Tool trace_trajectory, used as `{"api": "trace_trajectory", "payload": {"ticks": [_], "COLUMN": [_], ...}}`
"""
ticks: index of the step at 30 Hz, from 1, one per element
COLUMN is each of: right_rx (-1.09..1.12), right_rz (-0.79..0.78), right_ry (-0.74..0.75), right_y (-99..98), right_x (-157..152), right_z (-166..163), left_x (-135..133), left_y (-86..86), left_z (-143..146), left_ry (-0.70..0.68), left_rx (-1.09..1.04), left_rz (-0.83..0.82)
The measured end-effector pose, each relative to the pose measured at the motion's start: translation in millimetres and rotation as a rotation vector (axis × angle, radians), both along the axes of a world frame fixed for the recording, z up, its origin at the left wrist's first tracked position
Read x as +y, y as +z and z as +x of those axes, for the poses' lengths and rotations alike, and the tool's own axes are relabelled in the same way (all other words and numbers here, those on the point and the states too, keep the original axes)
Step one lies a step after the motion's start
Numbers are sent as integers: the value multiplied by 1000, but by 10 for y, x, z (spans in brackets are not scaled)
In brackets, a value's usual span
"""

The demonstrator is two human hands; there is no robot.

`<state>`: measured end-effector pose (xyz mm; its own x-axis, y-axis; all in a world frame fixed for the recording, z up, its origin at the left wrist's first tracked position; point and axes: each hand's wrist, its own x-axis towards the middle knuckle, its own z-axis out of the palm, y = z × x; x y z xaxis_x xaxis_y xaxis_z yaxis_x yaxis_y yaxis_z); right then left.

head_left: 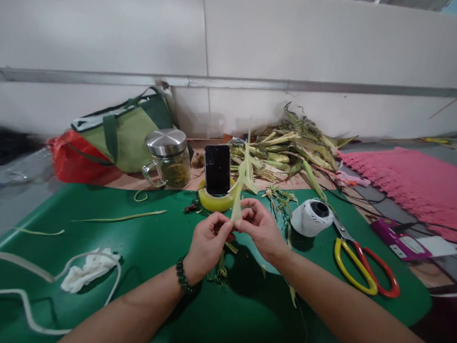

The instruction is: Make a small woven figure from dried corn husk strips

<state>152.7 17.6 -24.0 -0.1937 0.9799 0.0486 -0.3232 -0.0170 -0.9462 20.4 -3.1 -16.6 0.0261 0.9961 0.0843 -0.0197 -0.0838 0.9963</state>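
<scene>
My left hand (207, 243) and my right hand (261, 229) meet above the green table mat (145, 249). Both pinch the lower end of a pale yellow-green corn husk strip (240, 186) that stands upright between them. A dark bead bracelet circles my left wrist. Just behind the strip a black phone (217, 168) leans upright in a yellow tape roll (214, 201). Small husk scraps (223, 270) lie on the mat under my hands.
A heap of corn husks (290, 147) lies at the back. Yellow and red scissors (362, 264) and a white round device (311, 217) sit right. A lidded glass jar (168, 158), a green bag (124, 130), crumpled tissue (87, 271), white cable and a pink mat (419, 183) surround.
</scene>
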Motion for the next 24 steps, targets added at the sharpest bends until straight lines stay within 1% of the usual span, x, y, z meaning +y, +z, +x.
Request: {"api": "trace_trajectory", "payload": {"ticks": [4,8,10,12,14,15,18,20,22,24], "right_rx": [14,2,-14,-70,-192,-277,-540,-642,-685,-708], "right_rz": [-12,-12,17,83,204,300,682,878,952,952], "right_ry": [4,19,41,50,-3,-52,-181,-191,-163,-122], "right_y": [-6,-10,-17,-30,-48,-58,-82,-81,-62,-33], "right_x": [7,12,11,3,-11,-17,-23,-15,-2,7], "right_z": [8,23,27,35,49,60,98,122,141,153], "left_x": [12,32,47,66,86,94,104,99,90,83], "left_y": [0,24,40,56,70,77,97,110,119,122], "left_z": [-3,-25,-46,-72,-97,-109,-129,-129,-123,-117], "left_ry": [9,-20,-24,-29,-32,-30,-18,-27,-33,-40], "left_rx": [62,34,3,-33,-72,-87,-111,-107,-108,-113], "left_rz": [21,-19,-52,-93,-139,-160,-193,-199,-210,-226]}}
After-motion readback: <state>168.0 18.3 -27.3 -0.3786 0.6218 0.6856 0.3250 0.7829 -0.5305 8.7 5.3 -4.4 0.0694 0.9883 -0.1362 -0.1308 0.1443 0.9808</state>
